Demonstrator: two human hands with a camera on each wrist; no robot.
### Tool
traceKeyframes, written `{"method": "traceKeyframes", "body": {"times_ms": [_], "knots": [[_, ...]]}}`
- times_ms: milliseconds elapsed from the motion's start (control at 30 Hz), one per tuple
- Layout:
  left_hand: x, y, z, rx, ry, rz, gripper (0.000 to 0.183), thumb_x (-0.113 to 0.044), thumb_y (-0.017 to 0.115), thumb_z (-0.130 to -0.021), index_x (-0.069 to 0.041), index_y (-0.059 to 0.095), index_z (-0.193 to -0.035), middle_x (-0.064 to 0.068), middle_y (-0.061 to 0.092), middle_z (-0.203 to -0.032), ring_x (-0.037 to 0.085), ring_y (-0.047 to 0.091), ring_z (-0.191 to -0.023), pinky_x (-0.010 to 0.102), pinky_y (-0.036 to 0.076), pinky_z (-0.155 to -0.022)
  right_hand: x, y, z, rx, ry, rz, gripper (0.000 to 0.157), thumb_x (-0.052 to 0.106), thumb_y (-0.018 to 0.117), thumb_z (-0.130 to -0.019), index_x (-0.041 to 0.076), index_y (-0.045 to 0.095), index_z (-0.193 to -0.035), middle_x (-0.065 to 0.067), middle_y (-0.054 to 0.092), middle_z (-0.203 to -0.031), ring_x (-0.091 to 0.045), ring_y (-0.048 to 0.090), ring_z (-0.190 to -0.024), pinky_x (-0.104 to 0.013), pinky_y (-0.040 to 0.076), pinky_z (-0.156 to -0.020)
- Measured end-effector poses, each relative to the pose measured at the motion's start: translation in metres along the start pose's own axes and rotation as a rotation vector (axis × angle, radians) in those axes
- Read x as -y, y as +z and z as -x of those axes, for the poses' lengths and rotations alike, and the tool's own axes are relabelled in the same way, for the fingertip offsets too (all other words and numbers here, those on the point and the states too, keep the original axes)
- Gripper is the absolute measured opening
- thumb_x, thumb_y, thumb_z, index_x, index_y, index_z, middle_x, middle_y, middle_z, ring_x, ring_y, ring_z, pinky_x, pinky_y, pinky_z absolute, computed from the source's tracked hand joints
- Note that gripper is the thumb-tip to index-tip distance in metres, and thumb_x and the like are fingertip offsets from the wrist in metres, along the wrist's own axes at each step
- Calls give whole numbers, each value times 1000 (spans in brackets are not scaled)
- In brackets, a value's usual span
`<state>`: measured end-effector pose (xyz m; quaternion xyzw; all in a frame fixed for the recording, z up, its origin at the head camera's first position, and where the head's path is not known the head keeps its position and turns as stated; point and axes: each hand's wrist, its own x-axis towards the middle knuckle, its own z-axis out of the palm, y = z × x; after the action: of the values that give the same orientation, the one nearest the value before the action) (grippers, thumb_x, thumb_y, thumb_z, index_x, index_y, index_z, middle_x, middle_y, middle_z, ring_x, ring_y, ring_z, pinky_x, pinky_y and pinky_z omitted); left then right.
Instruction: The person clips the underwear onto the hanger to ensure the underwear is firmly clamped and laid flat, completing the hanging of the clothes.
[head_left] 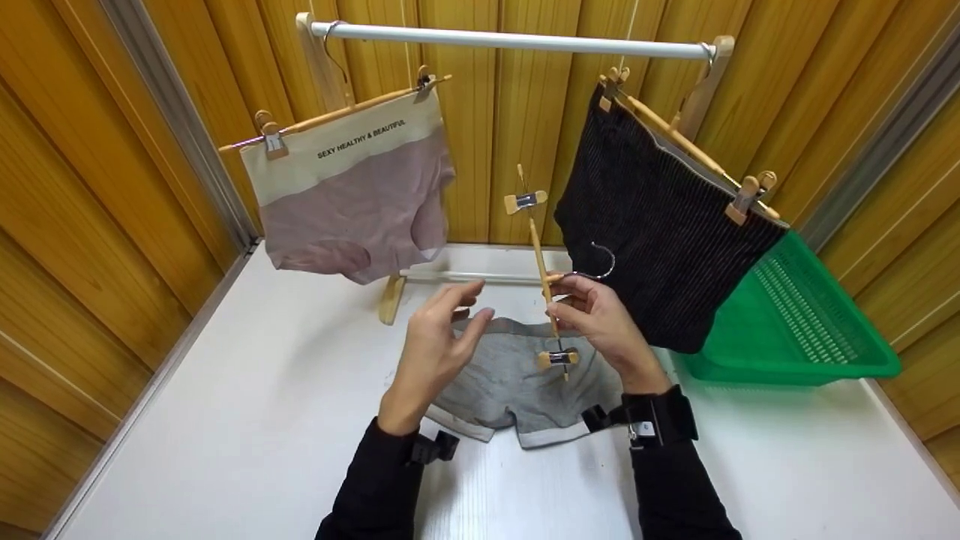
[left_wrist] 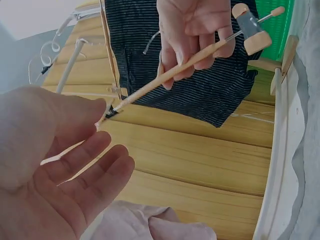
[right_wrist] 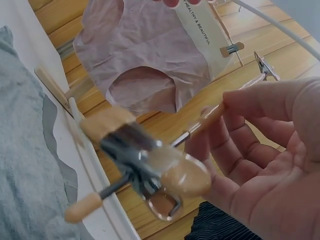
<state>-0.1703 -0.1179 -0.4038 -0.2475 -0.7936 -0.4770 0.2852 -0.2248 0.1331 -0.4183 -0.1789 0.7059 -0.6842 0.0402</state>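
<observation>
My right hand (head_left: pixel 606 324) pinches the wooden rod of a clip hanger (head_left: pixel 541 259) between thumb and fingers. The hanger stands lengthwise in the head view, its metal hook pointing right. One clip (head_left: pixel 525 201) sits near the far end and another clip (head_left: pixel 559 358) near the close end, with no garment on either. To the left, my left hand (head_left: pixel 435 345) is raised with fingers spread and slightly bent, holding nothing. Beneath both hands, grey shorts (head_left: pixel 510 382) with pale leg hems lie flat on the white table (head_left: pixel 247 420), waistband away from me.
A rack with a white bar (head_left: pixel 510 39) stands at the back. From it hang pink briefs (head_left: pixel 360 199) with a cream waistband at left and a black ribbed garment (head_left: pixel 652 225) at right, each on a clip hanger. Behind the black garment sits a green basket (head_left: pixel 795 360).
</observation>
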Motion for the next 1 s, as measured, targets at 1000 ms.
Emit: {"method": "traceKeyframes", "body": {"times_ms": [1000], "knots": [[15,-11,-11,-139,-446,850,35,8,59,-97,19,54,-130,15,73,-105,21,73,-92,36,58,-85,7,2,8,287,-168,420,28,-7,58,-98,-8,64,-126,-20,67,-123,-25,62,-105,-29,52,-84]]}}
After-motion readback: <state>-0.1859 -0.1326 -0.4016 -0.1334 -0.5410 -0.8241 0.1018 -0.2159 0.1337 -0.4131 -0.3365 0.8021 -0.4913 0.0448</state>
